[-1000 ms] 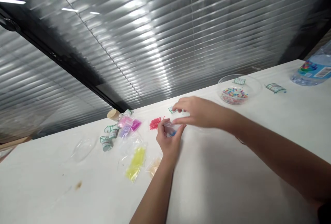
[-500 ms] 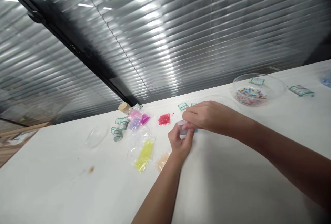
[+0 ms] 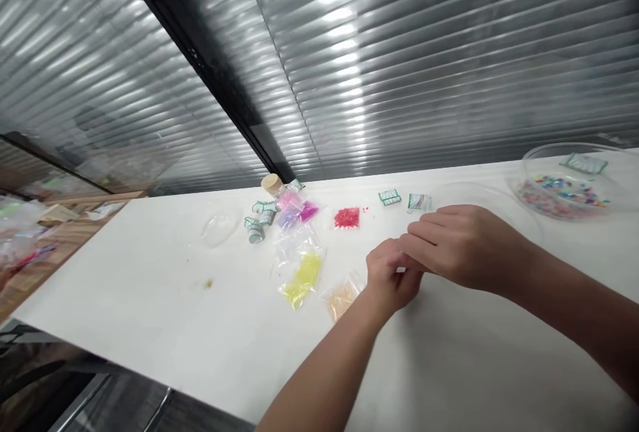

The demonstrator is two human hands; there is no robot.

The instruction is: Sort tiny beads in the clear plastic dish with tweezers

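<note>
My left hand [image 3: 394, 273] is closed above the white table, its fingers bent around something hidden. My right hand [image 3: 456, 245] reaches in from the right, fingers pinched together and pressed against the left fingertips. Whatever lies between the two hands is covered by the fingers; half a second ago a small translucent piece showed there. Left of my hands are a clear bag of beige grains [image 3: 342, 299], a bag of yellow grains [image 3: 304, 279] and a small bag of red beads [image 3: 347, 217]. Small green-printed packets [image 3: 389, 197] lie just beyond the fingers.
A clear bowl with multicoloured beads [image 3: 564, 196] stands at the far right. At the back left are purple and pink bags [image 3: 294, 209], a cork-topped container [image 3: 272, 184], rolled green-printed packets [image 3: 254, 230] and a clear dish [image 3: 219, 227]. Blinds [image 3: 424, 72] hang behind the table [image 3: 150, 305].
The view has swung left, showing more of the table's left side. My fingers have closed together, and the translucent piece between them is now hidden.
</note>
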